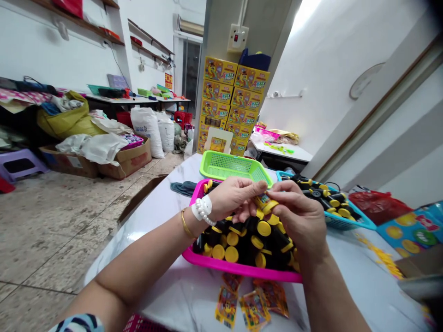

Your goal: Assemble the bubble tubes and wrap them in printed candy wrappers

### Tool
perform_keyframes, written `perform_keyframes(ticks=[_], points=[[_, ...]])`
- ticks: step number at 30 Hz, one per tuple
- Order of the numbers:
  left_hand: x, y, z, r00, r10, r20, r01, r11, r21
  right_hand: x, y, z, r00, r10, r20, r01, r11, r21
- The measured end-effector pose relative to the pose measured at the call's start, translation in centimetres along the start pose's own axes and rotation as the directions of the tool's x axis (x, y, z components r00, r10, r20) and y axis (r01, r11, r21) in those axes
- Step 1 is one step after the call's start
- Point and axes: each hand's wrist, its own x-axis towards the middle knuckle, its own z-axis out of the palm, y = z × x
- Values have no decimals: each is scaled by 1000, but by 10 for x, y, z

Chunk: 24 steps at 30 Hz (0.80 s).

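Observation:
A small bottle with a yellow cap and a colourful printed wrap is held between both hands, above a pink basket. My left hand, with a pearl bracelet and a gold bangle at its wrist, is closed on the bottle from the left. From the right, the fingers of my right hand pinch it near the top and the cap. Many black bottles with yellow caps fill the basket below. On the table in front lie several orange printed wraps.
Behind the pink basket is a green basket. A blue basket of black bottles stands at right, near yellow bits and a blue printed box. Yellow cartons are stacked against the pillar. A dark cloth lies left.

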Motion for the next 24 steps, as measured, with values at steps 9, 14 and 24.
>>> perform_keyframes(ticks=[9, 14, 24], points=[[3, -2, -3, 996, -1, 90, 7, 998, -59, -1, -6, 5, 987, -137, -81, 120, 975, -184], [3, -6, -1, 995, -13, 95, 21, 996, -83, -4, -4, 11, 966, -194, -168, 147, 955, -258], [-31, 24, 20, 998, -40, -43, 44, 995, 94, -5, -43, 0, 998, -66, -18, 58, 959, -276]])
